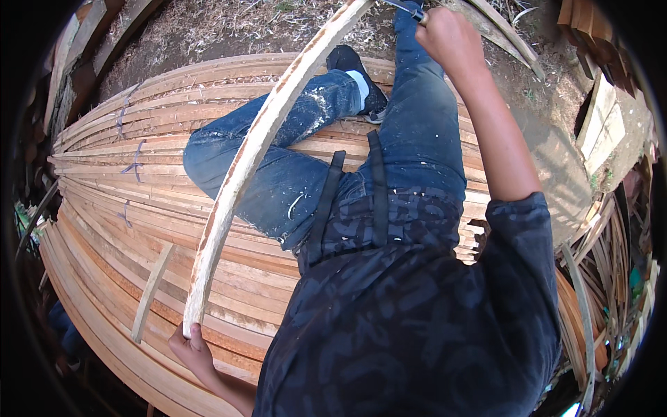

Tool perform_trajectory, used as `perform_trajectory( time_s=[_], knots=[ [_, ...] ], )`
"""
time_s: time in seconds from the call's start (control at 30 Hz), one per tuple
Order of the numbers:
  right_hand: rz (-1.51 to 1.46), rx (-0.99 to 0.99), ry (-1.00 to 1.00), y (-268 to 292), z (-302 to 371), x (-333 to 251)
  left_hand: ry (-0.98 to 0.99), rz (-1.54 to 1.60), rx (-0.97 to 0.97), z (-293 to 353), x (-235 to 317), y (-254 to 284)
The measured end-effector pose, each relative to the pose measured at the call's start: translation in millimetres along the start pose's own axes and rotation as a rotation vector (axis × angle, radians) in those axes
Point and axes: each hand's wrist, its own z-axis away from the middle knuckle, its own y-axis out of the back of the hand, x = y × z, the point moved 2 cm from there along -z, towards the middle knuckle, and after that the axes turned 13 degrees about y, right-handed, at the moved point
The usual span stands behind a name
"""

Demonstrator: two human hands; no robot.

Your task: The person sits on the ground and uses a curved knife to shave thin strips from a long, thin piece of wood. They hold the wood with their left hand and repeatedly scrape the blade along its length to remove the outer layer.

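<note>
A long, pale wooden strip [253, 149] with streaks of brown bark slants across my left leg. The far end of the strip runs out of the top of the picture. At its near end my left hand [192, 353] is closed, the thumb pressed on the wood. My right hand [451, 43] is stretched out at the top, in a fist round the handle of a metal hand tool [419, 14]. A thin metal part of that tool reaches left toward the far part of the strip. Its working end is mostly cut off by the picture's edge, so its exact kind is unclear.
I sit on stacked, sawn wooden slats [132, 222], bundled with thin ties [136, 161]. A short loose batten [151, 292] lies across them. Shavings cover the ground [208, 31] ahead. Boards [601, 125] and a pile of thin offcuts [615, 250] are at the right.
</note>
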Motion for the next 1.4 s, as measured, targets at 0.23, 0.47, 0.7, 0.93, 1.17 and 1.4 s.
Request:
perform_trajectory(
  time_s=[0.23,0.47,0.7,0.93,1.17,1.4],
  knots=[
    [0.053,-0.142,-0.118,0,-12,36,-0.011,0.011,0.104,-1,5,6],
    [0.074,-0.049,0.150,22,-33,-24,-0.050,-0.009,0.267,-5,8,15],
    [0.188,-0.254,-0.252,-8,-40,133,-0.051,-0.012,0.259,-8,4,25],
    [-0.022,-0.027,0.107,20,-42,-21,-0.118,-0.006,0.351,-24,21,46],
    [0.122,-0.098,-0.017,22,-71,32,-0.166,-0.050,0.483,-28,8,44],
    [0.019,-0.208,0.160,60,-64,-37,-0.195,-0.064,0.517,-30,26,56]
  ],
)
